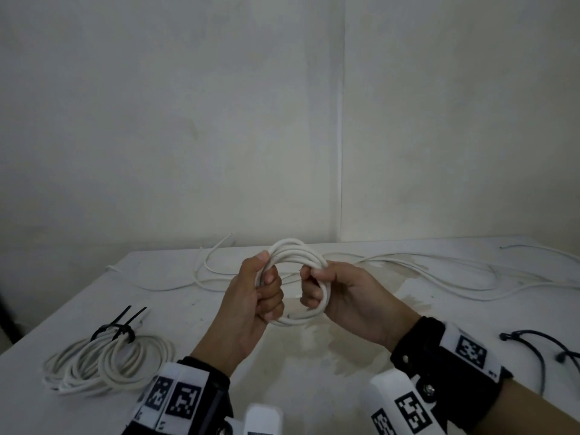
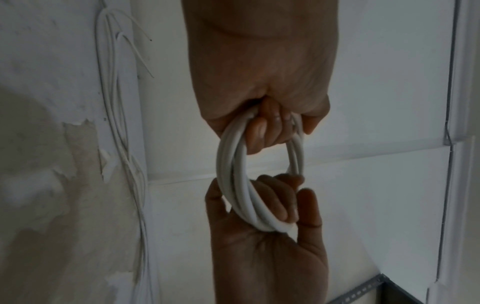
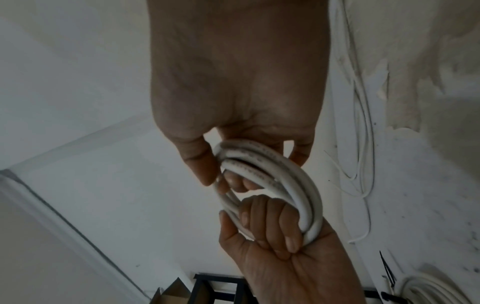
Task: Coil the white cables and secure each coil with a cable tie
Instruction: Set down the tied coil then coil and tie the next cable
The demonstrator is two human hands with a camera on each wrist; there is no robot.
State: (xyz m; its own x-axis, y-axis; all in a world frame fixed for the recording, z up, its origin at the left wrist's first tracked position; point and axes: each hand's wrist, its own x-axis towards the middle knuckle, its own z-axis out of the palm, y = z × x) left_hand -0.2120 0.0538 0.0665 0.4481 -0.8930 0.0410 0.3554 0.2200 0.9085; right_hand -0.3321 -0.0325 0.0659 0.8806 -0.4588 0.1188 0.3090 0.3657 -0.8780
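Note:
A small coil of white cable is held upright above the table between both hands. My left hand grips its left side with fingers curled through the loop and thumb on top. My right hand grips the right side the same way. In the left wrist view the left hand holds the coil from above and the right hand from below. The right wrist view shows the right hand and the left hand wrapped round the coil. No tie is seen on this coil.
A finished white coil bound with black cable ties lies at the table's front left. Loose white cables sprawl along the back of the white table. More black ties lie at the right edge.

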